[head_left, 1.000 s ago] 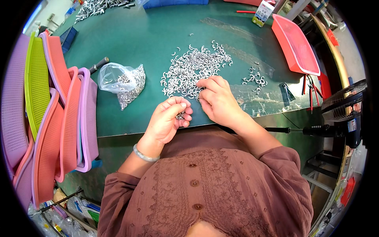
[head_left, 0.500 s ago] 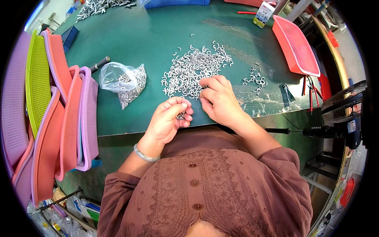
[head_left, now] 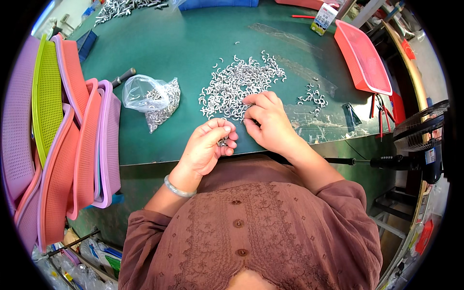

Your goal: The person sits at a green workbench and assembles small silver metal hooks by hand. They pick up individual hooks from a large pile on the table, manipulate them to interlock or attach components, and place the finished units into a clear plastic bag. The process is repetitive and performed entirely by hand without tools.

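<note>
A spread heap of small, curved silvery metal pieces point(head_left: 232, 87) lies on the green table. Just in front of its near edge, my left hand point(head_left: 210, 142) is closed with the palm side turned up, and several curved metal pieces point(head_left: 223, 141) show between its bent fingers. My right hand point(head_left: 268, 118) rests at the heap's near right edge. Its fingers are curled down against the pieces, and the tips are partly hidden, so what they pinch cannot be made out. Left of the heap stands a clear plastic bag point(head_left: 163, 106) filled with similar metal pieces.
A smaller cluster of curved pieces point(head_left: 313, 99) lies to the right. Beyond it are a pink plastic basket point(head_left: 362, 58), red-handled pliers point(head_left: 380, 113) and a carton point(head_left: 323, 19). Stacked coloured baskets point(head_left: 84, 150) line the left edge; a black fan point(head_left: 420, 140) stands at right.
</note>
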The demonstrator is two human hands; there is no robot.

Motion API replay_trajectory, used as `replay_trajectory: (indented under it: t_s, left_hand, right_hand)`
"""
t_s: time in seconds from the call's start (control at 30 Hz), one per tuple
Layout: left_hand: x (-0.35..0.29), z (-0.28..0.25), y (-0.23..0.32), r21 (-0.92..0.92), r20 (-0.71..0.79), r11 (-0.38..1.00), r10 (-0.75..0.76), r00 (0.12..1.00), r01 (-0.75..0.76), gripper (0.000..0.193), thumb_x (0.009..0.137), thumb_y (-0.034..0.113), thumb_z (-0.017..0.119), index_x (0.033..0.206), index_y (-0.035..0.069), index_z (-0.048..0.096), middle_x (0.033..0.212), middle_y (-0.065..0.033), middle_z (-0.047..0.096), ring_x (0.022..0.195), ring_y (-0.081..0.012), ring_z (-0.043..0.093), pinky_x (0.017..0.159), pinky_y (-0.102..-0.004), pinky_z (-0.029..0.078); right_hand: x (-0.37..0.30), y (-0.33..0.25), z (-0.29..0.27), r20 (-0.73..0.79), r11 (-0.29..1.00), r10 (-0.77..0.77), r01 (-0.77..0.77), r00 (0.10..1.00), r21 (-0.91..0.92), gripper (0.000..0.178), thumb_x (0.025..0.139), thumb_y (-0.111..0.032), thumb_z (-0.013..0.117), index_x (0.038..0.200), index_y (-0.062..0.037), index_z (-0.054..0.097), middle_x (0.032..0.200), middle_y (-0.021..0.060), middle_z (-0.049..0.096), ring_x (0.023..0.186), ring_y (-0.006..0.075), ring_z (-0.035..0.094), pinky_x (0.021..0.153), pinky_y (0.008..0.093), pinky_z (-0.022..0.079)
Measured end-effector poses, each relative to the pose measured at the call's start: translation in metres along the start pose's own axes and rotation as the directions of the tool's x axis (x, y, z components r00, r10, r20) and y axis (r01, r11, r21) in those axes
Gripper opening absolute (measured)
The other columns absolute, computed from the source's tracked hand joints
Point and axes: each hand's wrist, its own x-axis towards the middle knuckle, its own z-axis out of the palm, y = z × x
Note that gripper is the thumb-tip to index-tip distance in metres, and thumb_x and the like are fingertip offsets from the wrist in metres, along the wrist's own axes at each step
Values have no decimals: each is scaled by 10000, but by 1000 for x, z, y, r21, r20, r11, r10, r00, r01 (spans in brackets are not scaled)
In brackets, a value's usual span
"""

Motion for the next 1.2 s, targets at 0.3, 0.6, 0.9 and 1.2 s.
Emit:
replay_trajectory:
  t_s: [0.3, 0.6, 0.9, 1.2]
  left_hand:
    - [6, 5, -6, -198, 127, 978, -35, 991, 60, 157, 950, 175, 502, 953, 48, 596, 808, -36, 592, 674, -115, 553, 566, -233, 466]
    - [4, 4, -5, -119, 47, 992, 34, 998, -29, 131, 930, 130, 531, 982, 36, 607, 789, -28, 592, 658, -98, 539, 532, -219, 433]
    - [2, 8, -5, -17, 1, 998, 60, 998, -60, 111, 917, 110, 550, 969, 34, 612, 781, -27, 595, 650, -93, 538, 525, -216, 428]
    - [3, 8, -6, -41, -29, 998, 38, 999, -39, 108, 893, 80, 579, 985, 35, 614, 784, -28, 592, 649, -91, 535, 531, -214, 430]
  right_hand:
    - [5, -12, -3, -145, 962, -112, 144, 983, 231, 131, 708, -9, 674, 822, -46, 622, 998, 80, 595, 936, 297, 505, 803, 389, 425]
    - [-1, -15, -2, -117, 922, 35, 13, 993, 388, 180, 720, 5, 669, 891, -40, 635, 965, 88, 616, 901, 270, 551, 777, 359, 455]
    - [-4, -9, -2, -63, 923, 31, -4, 998, 386, 173, 724, 26, 652, 880, -43, 622, 915, 85, 629, 868, 264, 576, 745, 351, 470]
    - [-6, -9, 1, -76, 914, 44, -9, 996, 405, 191, 713, 40, 660, 874, -59, 628, 905, 70, 632, 858, 252, 582, 732, 342, 472]
